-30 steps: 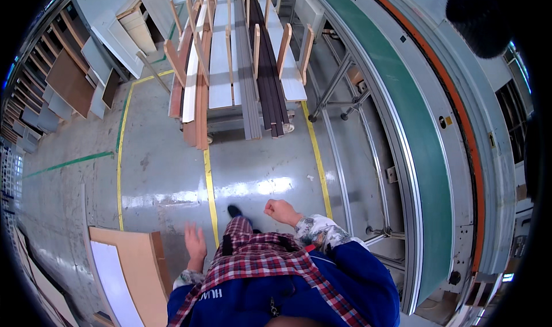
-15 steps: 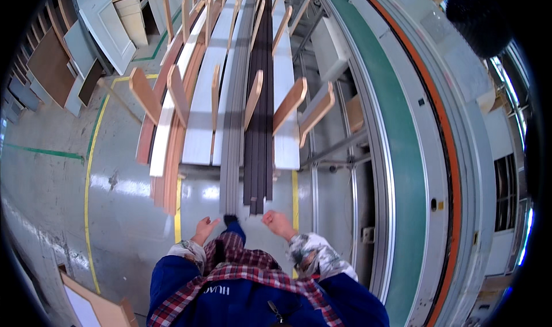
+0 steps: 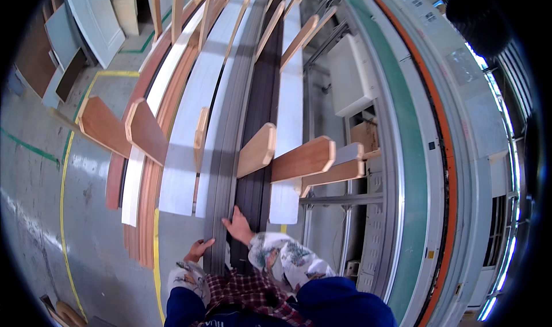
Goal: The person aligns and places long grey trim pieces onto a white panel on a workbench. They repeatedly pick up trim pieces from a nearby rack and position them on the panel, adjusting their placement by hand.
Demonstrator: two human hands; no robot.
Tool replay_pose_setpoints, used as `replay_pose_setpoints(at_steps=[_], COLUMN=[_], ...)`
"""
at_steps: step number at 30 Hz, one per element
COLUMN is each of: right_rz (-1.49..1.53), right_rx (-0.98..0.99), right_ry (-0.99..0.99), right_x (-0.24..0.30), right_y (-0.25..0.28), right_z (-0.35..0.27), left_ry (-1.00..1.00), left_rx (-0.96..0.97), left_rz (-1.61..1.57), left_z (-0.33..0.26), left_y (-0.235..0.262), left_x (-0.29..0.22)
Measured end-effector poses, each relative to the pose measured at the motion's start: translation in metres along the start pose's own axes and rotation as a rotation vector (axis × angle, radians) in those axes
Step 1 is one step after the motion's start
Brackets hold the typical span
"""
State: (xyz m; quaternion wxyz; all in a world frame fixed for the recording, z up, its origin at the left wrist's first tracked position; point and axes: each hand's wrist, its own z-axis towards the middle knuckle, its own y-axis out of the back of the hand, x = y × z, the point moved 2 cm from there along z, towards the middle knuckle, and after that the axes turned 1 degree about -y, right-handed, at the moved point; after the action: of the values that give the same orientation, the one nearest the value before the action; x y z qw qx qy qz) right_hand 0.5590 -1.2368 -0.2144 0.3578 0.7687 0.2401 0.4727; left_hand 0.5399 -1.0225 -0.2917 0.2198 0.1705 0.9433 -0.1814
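Long grey strips (image 3: 217, 223) lie stacked lengthwise, their near ends close to my body. My left hand (image 3: 198, 250) is at the left edge of these strips, its fingers pointing at them with the tips at the edge. On the other side my right hand (image 3: 239, 226) has its fingers apart, the fingertips at the grey strips' right edge. It lies over dark brown strips (image 3: 251, 195), which run alongside. Neither hand is wrapped round a strip. Whether the fingertips press on the strips, I cannot tell.
Wooden divider posts (image 3: 257, 150) stand up between the rows. White boards (image 3: 183, 177), reddish-brown strips (image 3: 140, 235) and a white strip (image 3: 133, 189) lie to the left. Another white board (image 3: 284, 203) is on the right, beside a metal frame (image 3: 339, 199) and a green conveyor belt (image 3: 415, 172).
I have come closer to the stack. Both hands, earlier near the strip ends, are now on either side of the grey strips. My right hand has opened from a curled shape.
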Motion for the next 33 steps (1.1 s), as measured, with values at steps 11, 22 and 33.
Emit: replay_pose_setpoints(at_steps=[11,22,33], right_rz=[-0.24,0.196,0.021], right_rx=[0.436,0.392,0.092], right_ry=[-0.144,-0.39,-0.023], right_x=[0.04,0.048,0.051], right_y=[-0.015,-0.012,0.065], right_z=[0.026,0.043,-0.005], left_ry=[0.177,0.283,0.119], left_rx=[0.271,0.294,0.377], left_rz=[-0.197,-0.076,-0.32], left_z=[-0.008,-0.042,-0.063], left_y=[0.0,0.017,0.005], left_x=[-0.022,-0.052,-0.028])
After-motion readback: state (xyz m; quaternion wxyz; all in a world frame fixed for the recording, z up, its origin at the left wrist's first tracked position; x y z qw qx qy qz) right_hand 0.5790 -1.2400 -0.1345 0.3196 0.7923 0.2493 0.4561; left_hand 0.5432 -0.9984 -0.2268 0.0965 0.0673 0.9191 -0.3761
